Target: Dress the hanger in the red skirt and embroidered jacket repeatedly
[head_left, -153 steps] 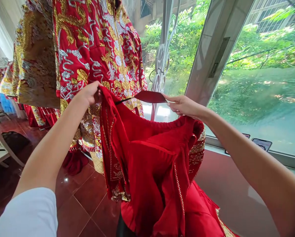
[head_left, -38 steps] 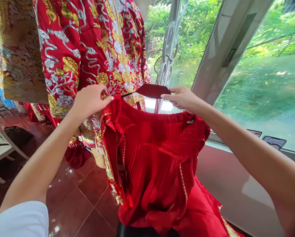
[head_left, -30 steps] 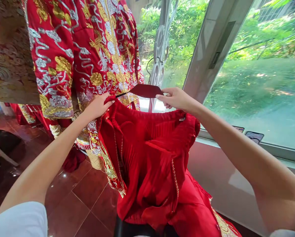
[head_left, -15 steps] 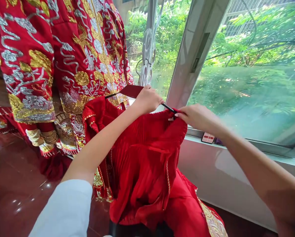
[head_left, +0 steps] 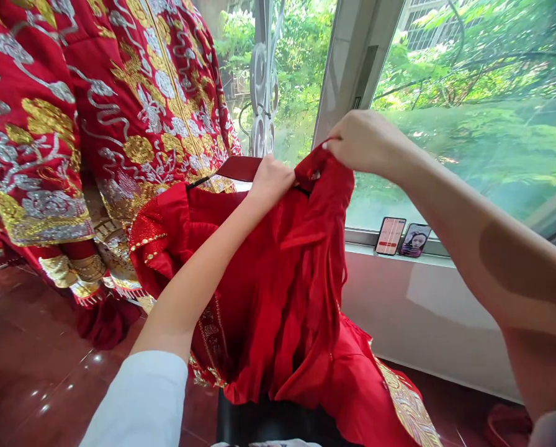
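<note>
A red pleated skirt [head_left: 278, 292] with gold beaded trim hangs spread out in front of me. My left hand [head_left: 272, 181] is closed around the middle of a thin black hanger [head_left: 201, 181], whose left end shows at the skirt's top. Beside that hand a dark red flap [head_left: 239, 167] sticks out to the left; what it belongs to is unclear. My right hand [head_left: 368, 143] pinches the skirt's top edge at the right and holds it raised above the left hand. Cloth covers the right end of the hanger.
An embroidered red jacket [head_left: 152, 105] with gold and silver motifs stands at the left. Two phones [head_left: 390, 236] lean on the windowsill [head_left: 366, 249] at the right. Below the skirt is a black seat [head_left: 278, 422]. A window frame [head_left: 347, 68] rises behind my hands.
My right hand has moved up, pulling the skirt's right top edge higher over the hanger end. My left hand keeps its grip. The view has shifted slightly, showing both phones more fully.
</note>
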`<state>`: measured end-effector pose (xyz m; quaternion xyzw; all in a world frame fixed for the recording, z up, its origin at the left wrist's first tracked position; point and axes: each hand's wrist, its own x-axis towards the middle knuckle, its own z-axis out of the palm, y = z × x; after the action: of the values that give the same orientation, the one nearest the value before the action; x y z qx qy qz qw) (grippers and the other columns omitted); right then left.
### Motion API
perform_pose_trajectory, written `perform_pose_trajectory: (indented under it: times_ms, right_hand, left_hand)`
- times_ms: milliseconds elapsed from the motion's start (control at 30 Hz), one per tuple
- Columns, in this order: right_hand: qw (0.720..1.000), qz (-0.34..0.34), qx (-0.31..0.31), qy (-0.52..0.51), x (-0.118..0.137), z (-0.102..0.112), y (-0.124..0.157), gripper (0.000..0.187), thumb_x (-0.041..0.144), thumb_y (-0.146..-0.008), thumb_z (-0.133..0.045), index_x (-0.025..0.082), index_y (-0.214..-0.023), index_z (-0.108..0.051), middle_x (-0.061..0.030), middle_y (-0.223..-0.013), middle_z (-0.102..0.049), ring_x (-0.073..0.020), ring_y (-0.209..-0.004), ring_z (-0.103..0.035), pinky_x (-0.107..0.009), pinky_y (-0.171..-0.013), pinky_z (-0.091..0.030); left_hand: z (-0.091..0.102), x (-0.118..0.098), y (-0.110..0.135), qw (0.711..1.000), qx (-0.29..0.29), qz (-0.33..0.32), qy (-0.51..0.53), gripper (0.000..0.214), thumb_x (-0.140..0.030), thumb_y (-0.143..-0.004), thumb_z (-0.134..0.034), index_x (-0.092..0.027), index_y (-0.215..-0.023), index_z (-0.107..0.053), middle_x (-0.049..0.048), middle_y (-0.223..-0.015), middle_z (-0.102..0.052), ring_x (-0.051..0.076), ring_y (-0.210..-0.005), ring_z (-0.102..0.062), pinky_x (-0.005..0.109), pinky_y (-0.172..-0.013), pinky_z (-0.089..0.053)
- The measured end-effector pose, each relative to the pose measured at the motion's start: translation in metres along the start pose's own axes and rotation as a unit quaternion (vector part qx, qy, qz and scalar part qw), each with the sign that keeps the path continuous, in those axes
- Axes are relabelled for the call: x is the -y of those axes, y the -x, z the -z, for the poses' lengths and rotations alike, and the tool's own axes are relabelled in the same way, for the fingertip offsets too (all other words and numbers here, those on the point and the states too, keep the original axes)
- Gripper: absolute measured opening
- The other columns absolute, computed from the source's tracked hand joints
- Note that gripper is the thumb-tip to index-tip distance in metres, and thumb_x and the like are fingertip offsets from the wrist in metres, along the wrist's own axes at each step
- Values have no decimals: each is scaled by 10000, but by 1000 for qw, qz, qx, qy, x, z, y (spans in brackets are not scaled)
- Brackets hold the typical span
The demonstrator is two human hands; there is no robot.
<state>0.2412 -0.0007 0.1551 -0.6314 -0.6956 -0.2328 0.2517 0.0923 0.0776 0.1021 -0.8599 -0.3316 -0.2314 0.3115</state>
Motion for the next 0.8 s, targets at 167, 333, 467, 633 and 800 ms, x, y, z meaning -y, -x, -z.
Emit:
perform_pose_trajectory:
  times_ms: [167, 333, 467, 633, 800]
  right_hand:
    - [989, 72, 125, 37, 50, -27, 66, 267, 209, -874, -463, 133, -702, -653, -149, -671, -628, -247, -650, -611, -350, -608, -417]
    - [997, 17, 66, -42, 36, -39, 55, 322, 393, -895, -462, 183, -858, -703, -122, -770, -676, -262, -726, -628, -373, -645, -449]
    - [982, 26, -19, -187, 20, -38, 11, 268, 374, -806, -600, 165, -931, -711, -88, -818, -686, -220, -800, -615, -361, -749, -462]
    - [928, 45, 139, -344, 46, -56, -20, 336, 471, -793, -629, 140, -741, -661, -49, -620, -582, -144, -621, -519, -299, -598, -416]
    - [878, -32, 165, -448, 68, -65, -28, 276, 375, -793, -680, 138, -691, -582, 7, -515, -449, -87, -500, -388, -268, -499, -306]
  left_hand:
    - [9, -5, 2, 999, 32, 20, -11, 376, -13, -889, -304, -52, -1153, -570, 158, -977, -686, 231, -941, -629, 385, -909, -369]
    - [64, 5, 40, 999, 0, 49, 12, 330, -139, -870, -455, -137, -1189, -539, 126, -1219, -592, 238, -1108, -522, 354, -959, -374]
    - [106, 10, 117, 945, -76, 311, -68, 348, -349, -899, -461, -135, -1164, -531, 162, -1137, -599, 311, -1105, -502, 440, -952, -370]
    - [90, 26, 187, 910, -47, 388, -141, 513, -467, -811, -540, -95, -1164, -516, 225, -1139, -577, 401, -1126, -491, 490, -895, -408]
    - [84, 61, 187, 907, -36, 404, -117, 313, -286, -850, -398, -152, -1064, -583, 178, -1033, -642, 337, -1027, -581, 412, -775, -451]
